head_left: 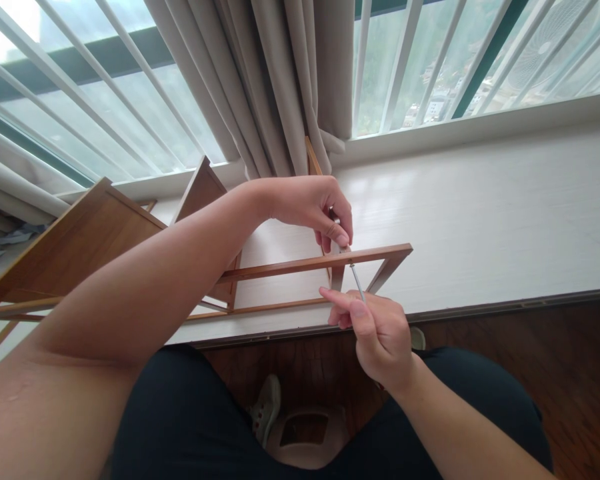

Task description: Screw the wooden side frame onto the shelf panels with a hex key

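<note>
A wooden rack frame (300, 265) lies on its side on the white window ledge (480, 220). My left hand (313, 207) reaches over it and pinches something small at the top rail, near a joint. Below it, my right hand (377, 333) is closed around a thin metal tool, likely a screwdriver or hex key (356, 280), whose shaft points up at the rail just under my left fingertips. The tool's tip meets the rail at the joint.
Beige curtains (280, 80) hang behind the rack in front of a barred window (105, 100). The rack's solid wooden panels (75, 240) lie to the left. Dark wood floor (555, 360) lies below the ledge. My legs in dark trousers and slippers (267, 407) show underneath.
</note>
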The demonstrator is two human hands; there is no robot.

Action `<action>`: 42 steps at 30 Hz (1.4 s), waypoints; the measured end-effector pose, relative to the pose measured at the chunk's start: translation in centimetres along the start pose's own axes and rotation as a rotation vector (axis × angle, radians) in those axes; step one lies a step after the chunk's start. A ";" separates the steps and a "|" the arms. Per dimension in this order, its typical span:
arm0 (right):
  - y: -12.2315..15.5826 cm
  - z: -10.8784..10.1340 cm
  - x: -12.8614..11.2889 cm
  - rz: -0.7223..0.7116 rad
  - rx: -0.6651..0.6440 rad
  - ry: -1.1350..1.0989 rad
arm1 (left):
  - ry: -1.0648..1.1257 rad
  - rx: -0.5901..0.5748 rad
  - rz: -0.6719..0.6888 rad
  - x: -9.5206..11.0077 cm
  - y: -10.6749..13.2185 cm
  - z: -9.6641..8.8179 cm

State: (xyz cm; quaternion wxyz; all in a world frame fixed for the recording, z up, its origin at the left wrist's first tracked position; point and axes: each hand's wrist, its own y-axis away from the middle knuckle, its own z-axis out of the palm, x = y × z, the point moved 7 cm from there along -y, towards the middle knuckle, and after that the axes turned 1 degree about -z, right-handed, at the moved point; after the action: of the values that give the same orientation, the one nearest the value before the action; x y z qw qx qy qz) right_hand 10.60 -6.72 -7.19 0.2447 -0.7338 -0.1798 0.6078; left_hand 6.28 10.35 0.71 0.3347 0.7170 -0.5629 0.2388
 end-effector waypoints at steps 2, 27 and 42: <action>0.0 0.0 0.1 0.004 0.001 0.004 | 0.000 0.003 -0.005 0.0 0.0 0.0; 1.0 3.4 1.7 0.433 -0.126 -0.951 | 0.031 -0.032 0.003 -0.1 0.0 0.2; 1.7 5.1 -1.1 0.020 -0.473 -0.276 | 0.056 -0.042 -0.031 -0.3 0.0 0.3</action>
State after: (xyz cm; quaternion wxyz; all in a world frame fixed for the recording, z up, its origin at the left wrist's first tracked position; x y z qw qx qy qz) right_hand 5.36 -8.04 -8.02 0.0338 -0.6826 -0.3411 0.6454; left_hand 6.16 10.35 0.32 0.3690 0.7116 -0.5469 0.2414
